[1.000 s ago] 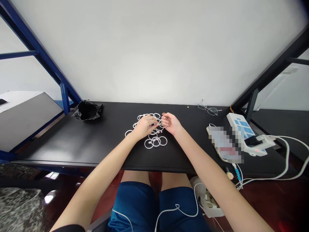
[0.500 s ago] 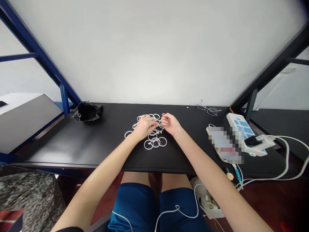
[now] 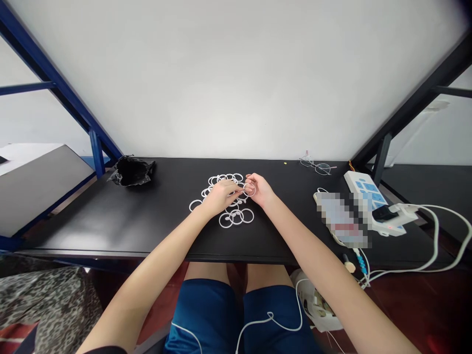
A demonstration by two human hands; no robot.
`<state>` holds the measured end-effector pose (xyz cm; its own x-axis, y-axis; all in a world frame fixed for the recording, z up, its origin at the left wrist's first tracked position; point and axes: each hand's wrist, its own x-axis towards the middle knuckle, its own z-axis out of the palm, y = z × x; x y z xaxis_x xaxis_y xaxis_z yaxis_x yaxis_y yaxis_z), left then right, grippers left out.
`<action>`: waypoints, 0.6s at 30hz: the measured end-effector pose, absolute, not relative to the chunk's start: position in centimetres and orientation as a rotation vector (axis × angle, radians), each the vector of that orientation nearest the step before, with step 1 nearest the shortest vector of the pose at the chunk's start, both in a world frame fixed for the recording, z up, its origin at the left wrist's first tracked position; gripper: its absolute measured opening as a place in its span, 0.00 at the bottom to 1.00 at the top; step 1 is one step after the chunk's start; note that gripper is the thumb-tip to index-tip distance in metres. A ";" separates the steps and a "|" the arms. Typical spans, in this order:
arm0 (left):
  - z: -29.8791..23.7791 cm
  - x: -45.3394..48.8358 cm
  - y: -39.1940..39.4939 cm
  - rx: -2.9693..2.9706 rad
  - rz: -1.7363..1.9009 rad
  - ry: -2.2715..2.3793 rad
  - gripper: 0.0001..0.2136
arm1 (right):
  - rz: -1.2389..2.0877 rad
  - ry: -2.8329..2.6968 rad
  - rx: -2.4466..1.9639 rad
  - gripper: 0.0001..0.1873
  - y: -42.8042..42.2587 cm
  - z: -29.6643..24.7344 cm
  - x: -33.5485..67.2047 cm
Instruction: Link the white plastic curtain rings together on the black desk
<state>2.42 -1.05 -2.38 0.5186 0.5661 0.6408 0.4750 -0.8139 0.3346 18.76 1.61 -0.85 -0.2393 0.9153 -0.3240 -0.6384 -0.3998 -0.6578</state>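
Several white plastic rings (image 3: 236, 217) lie in a loose cluster on the black table (image 3: 147, 221). My left hand (image 3: 221, 195) rests over the middle of the cluster, fingers pinched on a white ring. My right hand (image 3: 259, 189) meets it from the right, its fingers closed on a white ring (image 3: 250, 189) held between both hands. One ring (image 3: 195, 205) lies alone to the left of my left wrist.
A crumpled black bag (image 3: 131, 170) sits at the back left. Spectacles (image 3: 317, 167) lie at the back right, near a white power strip (image 3: 372, 199) with cables (image 3: 435, 246). A blurred flat object (image 3: 341, 220) lies beside the strip. Blue frame bars (image 3: 96, 152) stand at left.
Both hands stay together over the rings; the fingers have shifted slightly on the held ring. The view has drifted a little.
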 end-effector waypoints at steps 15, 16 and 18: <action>-2.6 2.2 -0.7 2.670 1.102 0.938 0.09 | 1.755 -0.584 -0.913 0.06 1.6 -1.1 18.6; -2.5 2.1 -0.6 2.683 1.100 0.950 0.09 | 1.735 -0.592 -0.915 0.06 1.5 -1.1 18.6; -2.2 1.8 -0.6 2.722 1.087 0.990 0.09 | 1.663 -0.650 -0.941 0.04 1.4 -1.0 18.6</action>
